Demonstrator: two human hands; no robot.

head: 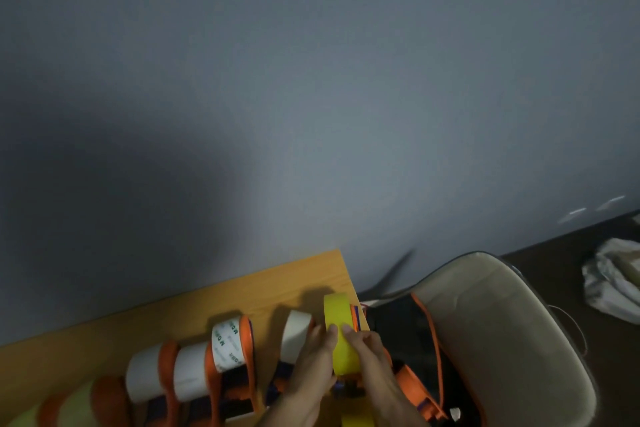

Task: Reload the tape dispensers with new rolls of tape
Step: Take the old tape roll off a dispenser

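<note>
At the frame's lower centre, my left hand (311, 360) and right hand (367, 354) pinch the upright bright yellow tape roll (341, 333) between them, seemingly seated on its orange plastic dispenser (355, 317).

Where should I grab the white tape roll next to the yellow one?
Probably by its two flat sides, coming from above. The white tape roll stands on edge on the wooden table, its curved top free, though the left hand crowds its near right side.
</note>
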